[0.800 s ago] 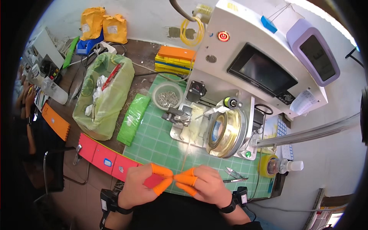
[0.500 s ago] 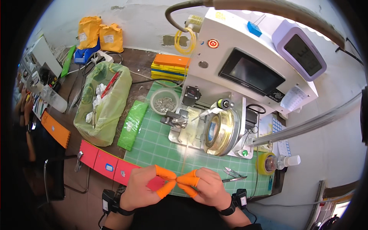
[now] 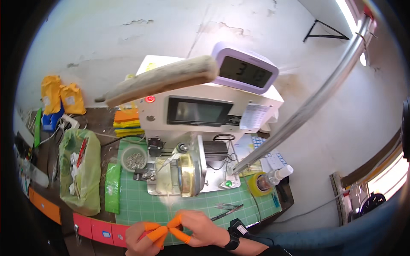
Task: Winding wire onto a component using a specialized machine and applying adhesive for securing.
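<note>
Low in the picture, my left hand (image 3: 141,240) and my right hand (image 3: 200,229) meet fingertip to fingertip. Orange finger cots (image 3: 156,233) cover the thumb and forefinger of each. Both hands are closed in a pinch; whatever lies between the tips is too small to make out. They are over the near edge of a green gridded cutting mat (image 3: 141,217). Tweezers (image 3: 227,212) lie right of my right hand. Beyond stands a white bench machine (image 3: 156,117) with a dark screen and a reel of clear tape (image 3: 186,176).
A round tub of small metal parts (image 3: 135,158) sits left of the machine, beside a green packet (image 3: 112,187). Further left is a bag-lined bin (image 3: 92,192). A yellow tape roll (image 3: 257,184) and spray bottle (image 3: 275,176) stand right. A metal pole (image 3: 294,113) slants across.
The view has tilted up and turned, so more wall shows and the machine sits further left and lower. My hands appear lower and further left, fingertips still together.
</note>
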The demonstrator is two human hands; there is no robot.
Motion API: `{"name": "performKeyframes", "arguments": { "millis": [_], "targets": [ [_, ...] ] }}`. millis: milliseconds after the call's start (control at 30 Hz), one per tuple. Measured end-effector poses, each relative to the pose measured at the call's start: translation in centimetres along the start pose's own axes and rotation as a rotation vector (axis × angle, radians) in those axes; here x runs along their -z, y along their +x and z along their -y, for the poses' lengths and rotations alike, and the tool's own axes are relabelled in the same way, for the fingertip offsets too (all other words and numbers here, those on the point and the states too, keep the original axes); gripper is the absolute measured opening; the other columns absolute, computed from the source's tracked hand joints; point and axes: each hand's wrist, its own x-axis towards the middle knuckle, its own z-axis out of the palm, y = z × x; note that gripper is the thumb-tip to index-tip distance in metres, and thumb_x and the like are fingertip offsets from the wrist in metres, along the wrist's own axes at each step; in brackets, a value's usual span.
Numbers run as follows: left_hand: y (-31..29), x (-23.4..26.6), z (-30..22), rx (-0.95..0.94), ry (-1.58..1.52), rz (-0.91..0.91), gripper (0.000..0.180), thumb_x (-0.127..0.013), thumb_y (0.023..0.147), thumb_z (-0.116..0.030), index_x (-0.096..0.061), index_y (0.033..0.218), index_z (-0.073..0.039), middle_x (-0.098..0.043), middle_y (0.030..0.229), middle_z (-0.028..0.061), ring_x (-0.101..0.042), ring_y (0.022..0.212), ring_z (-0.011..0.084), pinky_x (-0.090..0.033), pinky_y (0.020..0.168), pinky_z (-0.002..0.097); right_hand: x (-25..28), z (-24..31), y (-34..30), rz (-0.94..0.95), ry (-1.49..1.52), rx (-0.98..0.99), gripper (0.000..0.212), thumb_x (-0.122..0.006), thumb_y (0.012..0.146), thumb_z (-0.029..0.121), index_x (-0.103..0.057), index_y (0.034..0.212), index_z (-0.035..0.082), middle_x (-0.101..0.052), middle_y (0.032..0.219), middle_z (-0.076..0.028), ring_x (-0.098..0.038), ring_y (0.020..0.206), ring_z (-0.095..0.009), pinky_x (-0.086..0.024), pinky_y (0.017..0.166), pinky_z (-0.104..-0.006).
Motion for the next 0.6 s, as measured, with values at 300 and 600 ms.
{"name": "performKeyframes", "arguments": {
  "millis": [300, 600],
  "targets": [
    [-1.0, 0.0, 0.3, 0.181, 0.094, 0.010, 0.023, -0.088, 0.077, -0.003, -0.078, 0.097, -0.006, -0.071, 0.092, 0.0108, -0.070, 0.082, 0.0287, -0.057, 0.070, 0.0372, 0.0, -0.1, 0.9, 0.013, -0.035, 0.057, 0.019, -0.078, 0.086, 0.004, -0.066, 0.101, 0.002, -0.060, 0.081, -0.011, -0.063, 0.068, -0.030, -0.050, 0.060, -0.0394],
    [4.5, 0.3, 2.4, -0.068, -0.106, 0.096, 0.020, -0.086, 0.080, -0.006, -0.077, 0.098, -0.004, -0.071, 0.090, 0.0101, -0.067, 0.065, 0.0250, -0.052, 0.054, 0.0340, 1.2, 0.5, 2.3, -0.077, -0.124, 0.089, 0.022, -0.083, 0.073, 0.002, -0.070, 0.091, 0.004, -0.057, 0.075, -0.010, -0.057, 0.059, -0.028, -0.045, 0.054, -0.0368]
  ]
}}
